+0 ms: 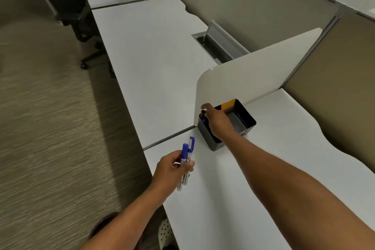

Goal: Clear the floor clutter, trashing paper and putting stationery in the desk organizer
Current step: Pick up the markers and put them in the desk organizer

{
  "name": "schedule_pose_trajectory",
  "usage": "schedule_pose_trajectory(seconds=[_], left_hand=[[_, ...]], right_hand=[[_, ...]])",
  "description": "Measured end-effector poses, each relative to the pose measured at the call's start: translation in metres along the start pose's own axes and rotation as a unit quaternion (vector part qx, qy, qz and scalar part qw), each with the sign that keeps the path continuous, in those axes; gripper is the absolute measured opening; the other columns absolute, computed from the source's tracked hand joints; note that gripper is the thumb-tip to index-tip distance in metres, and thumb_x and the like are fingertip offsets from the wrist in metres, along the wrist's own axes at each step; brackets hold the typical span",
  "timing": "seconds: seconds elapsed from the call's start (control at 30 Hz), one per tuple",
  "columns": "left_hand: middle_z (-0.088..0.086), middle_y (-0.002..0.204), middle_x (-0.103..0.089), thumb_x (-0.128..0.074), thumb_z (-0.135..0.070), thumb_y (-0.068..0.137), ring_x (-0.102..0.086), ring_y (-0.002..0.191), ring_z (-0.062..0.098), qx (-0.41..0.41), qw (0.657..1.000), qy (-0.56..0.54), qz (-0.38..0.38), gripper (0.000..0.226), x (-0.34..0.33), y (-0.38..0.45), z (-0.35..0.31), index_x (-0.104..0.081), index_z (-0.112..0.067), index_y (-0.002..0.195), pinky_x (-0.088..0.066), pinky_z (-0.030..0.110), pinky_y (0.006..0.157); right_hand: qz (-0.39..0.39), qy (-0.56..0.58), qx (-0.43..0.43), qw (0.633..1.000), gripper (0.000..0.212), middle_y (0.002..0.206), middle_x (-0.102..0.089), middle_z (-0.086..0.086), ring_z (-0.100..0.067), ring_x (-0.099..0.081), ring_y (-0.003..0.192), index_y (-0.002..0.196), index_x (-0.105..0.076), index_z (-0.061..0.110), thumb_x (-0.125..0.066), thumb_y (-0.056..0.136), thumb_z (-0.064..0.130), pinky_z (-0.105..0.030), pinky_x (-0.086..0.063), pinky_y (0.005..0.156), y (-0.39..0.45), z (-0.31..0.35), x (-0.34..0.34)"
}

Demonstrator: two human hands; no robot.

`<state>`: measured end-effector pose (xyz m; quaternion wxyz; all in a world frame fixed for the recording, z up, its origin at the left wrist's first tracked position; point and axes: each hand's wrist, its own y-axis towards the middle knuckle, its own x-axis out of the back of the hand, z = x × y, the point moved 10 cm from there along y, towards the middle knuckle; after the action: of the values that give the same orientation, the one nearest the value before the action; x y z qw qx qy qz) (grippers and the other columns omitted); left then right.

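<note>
A black desk organizer (243, 122) with a yellow inner wall stands on the white desk (263, 168), against a curved divider. My right hand (218, 122) reaches over its left compartment, fingers closed on a dark marker (202, 114) standing in it; a blue cap (204, 121) shows beside it. My left hand (172, 170) hovers at the desk's front edge, shut on two blue-capped markers (186, 160) that point up and away from me.
The curved white divider (253, 75) separates this desk from the neighbouring desk (152, 57), which has an open cable tray (215, 44). A black office chair (67, 6) stands on the carpet (50, 128) at the upper left. Fabric partitions (253, 6) rise behind.
</note>
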<state>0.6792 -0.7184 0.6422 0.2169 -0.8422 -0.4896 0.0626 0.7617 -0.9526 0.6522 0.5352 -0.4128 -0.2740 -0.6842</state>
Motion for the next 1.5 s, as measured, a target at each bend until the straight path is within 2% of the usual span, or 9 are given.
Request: schedule_pose_trajectory(seconds=[0.1, 0.2, 0.33, 0.4, 0.57, 0.9, 1.03, 1.27, 1.5], left_hand=[[-0.003, 0.093, -0.079, -0.078, -0.03, 0.09, -0.078, 0.091, 0.015, 0.004, 1.0, -0.001, -0.004, 0.019, -0.001, 0.007, 0.002, -0.072, -0.023, 0.107, -0.064, 0.045, 0.092], [-0.006, 0.092, -0.079, -0.078, -0.031, 0.09, -0.079, 0.091, 0.014, 0.007, 1.0, 0.002, -0.023, 0.019, -0.004, 0.015, 0.001, -0.072, -0.025, 0.107, -0.063, 0.045, 0.093], [-0.001, 0.102, -0.077, -0.079, -0.033, 0.089, -0.077, 0.096, 0.021, 0.004, 0.999, 0.035, -0.024, 0.027, -0.015, 0.023, -0.002, -0.073, -0.024, 0.114, -0.062, 0.045, 0.094], [-0.002, 0.104, -0.076, -0.08, -0.035, 0.089, -0.075, 0.097, 0.021, -0.008, 0.998, 0.068, -0.016, 0.031, -0.024, 0.024, -0.004, -0.075, -0.024, 0.117, -0.062, 0.038, 0.09], [-0.009, 0.098, -0.071, -0.079, -0.035, 0.089, -0.069, 0.089, 0.009, -0.032, 0.991, 0.125, -0.019, 0.026, -0.035, 0.024, -0.006, -0.075, -0.025, 0.112, -0.047, 0.012, 0.07], [0.003, 0.112, -0.069, -0.075, -0.032, 0.092, -0.067, 0.104, 0.019, -0.02, 0.989, 0.093, -0.111, 0.029, -0.003, 0.026, 0.004, -0.067, -0.015, 0.114, -0.051, 0.023, 0.083], [-0.003, 0.108, -0.073, -0.077, -0.032, 0.091, -0.068, 0.106, 0.013, -0.037, 0.991, 0.067, -0.111, 0.031, 0.001, 0.023, 0.0, -0.071, -0.016, 0.117, -0.044, 0.017, 0.087], [-0.008, 0.101, -0.075, -0.077, -0.028, 0.091, -0.069, 0.097, 0.007, -0.068, 0.989, 0.055, -0.122, 0.018, 0.009, 0.021, -0.007, -0.071, -0.03, 0.108, -0.05, 0.021, 0.087], [-0.014, 0.097, -0.075, -0.078, -0.029, 0.091, -0.07, 0.098, 0.006, -0.066, 0.99, 0.055, -0.112, 0.021, 0.011, 0.022, 0.002, -0.071, -0.036, 0.11, -0.051, 0.021, 0.089]], right_hand=[[-0.057, 0.14, -0.072, 0.986, 0.04, 0.111, -0.064, 0.001, -0.014, -0.062, 0.101, 0.141, -0.053, 0.022, -0.04, 0.107, 0.005, -0.022, -0.048, 0.077, -0.012, -0.014, 0.016], [-0.178, 0.264, -0.133, 0.939, 0.022, 0.114, -0.07, 0.002, -0.014, -0.066, 0.106, 0.127, -0.062, 0.022, -0.052, 0.107, 0.021, -0.028, -0.056, 0.086, -0.052, -0.023, 0.037], [-0.088, 0.349, -0.087, 0.929, 0.024, 0.11, -0.072, 0.012, -0.008, -0.07, 0.101, 0.123, -0.064, 0.031, -0.061, 0.102, 0.041, -0.03, -0.06, 0.083, -0.106, 0.004, 0.005], [-0.03, 0.357, -0.077, 0.93, 0.033, 0.114, -0.071, 0.016, -0.004, -0.069, 0.105, 0.13, -0.061, 0.035, -0.067, 0.098, 0.043, -0.024, -0.059, 0.085, -0.126, 0.015, -0.013], [-0.074, 0.364, -0.099, 0.923, 0.03, 0.104, -0.072, 0.008, -0.011, -0.072, 0.1, 0.121, -0.064, 0.031, -0.075, 0.094, 0.027, -0.028, -0.062, 0.085, -0.134, 0.005, -0.002], [-0.274, 0.346, -0.126, 0.888, 0.024, 0.098, -0.073, 0.008, 0.004, -0.07, 0.09, 0.114, -0.068, 0.022, -0.074, 0.092, 0.014, -0.006, -0.05, 0.079, -0.057, -0.034, 0.095], [-0.241, 0.317, -0.121, 0.909, 0.023, 0.097, -0.073, 0.007, 0.001, -0.071, 0.088, 0.113, -0.068, 0.02, -0.07, 0.094, 0.008, -0.02, -0.057, 0.084, -0.026, -0.034, 0.082], [-0.173, 0.272, -0.118, 0.939, 0.018, 0.092, -0.069, 0.006, 0.009, -0.069, 0.077, 0.104, -0.066, 0.021, -0.067, 0.095, 0.005, -0.003, -0.049, 0.064, -0.003, -0.034, 0.037], [-0.087, 0.239, -0.147, 0.956, 0.025, 0.111, -0.073, -0.004, -0.012, -0.067, 0.094, 0.122, -0.064, 0.012, -0.062, 0.099, 0.002, -0.009, -0.048, 0.074, 0.007, -0.041, 0.013]])
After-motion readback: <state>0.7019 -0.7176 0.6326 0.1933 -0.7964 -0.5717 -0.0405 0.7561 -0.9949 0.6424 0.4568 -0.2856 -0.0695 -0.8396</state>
